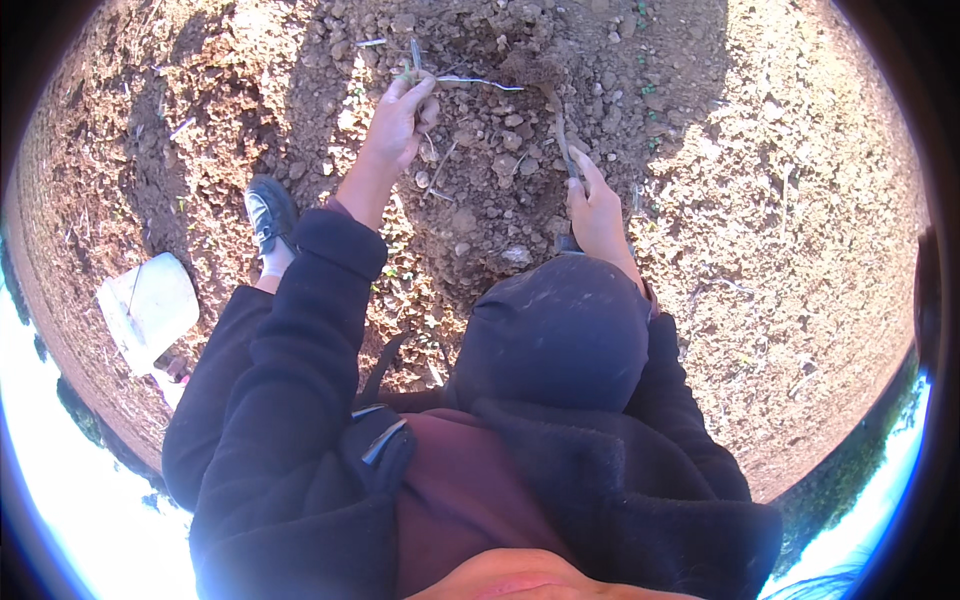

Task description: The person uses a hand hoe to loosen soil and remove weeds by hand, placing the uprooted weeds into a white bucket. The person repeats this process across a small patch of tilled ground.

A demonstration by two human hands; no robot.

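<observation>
My left hand (405, 116) is over the loose soil at the upper middle, its thumb and fingers pinched on a small green stem (407, 73). A thin pale strip (480, 80) runs right from near the fingertips; whether they hold it, I cannot tell. To the right, my right hand (594, 202) grips the lower end of a brown, stick-like handle (559, 131). The handle's far end meets a clump of dark soil (534, 71), and what is under the soil is hidden.
A white plastic bucket (154, 304) lies on the ground at the left. My dark shoe (268, 210) is planted beside the dug, cloddy soil (510, 161), and my covered knee (555, 330) is below my right hand. Small green seedlings (649, 90) grow at the upper right.
</observation>
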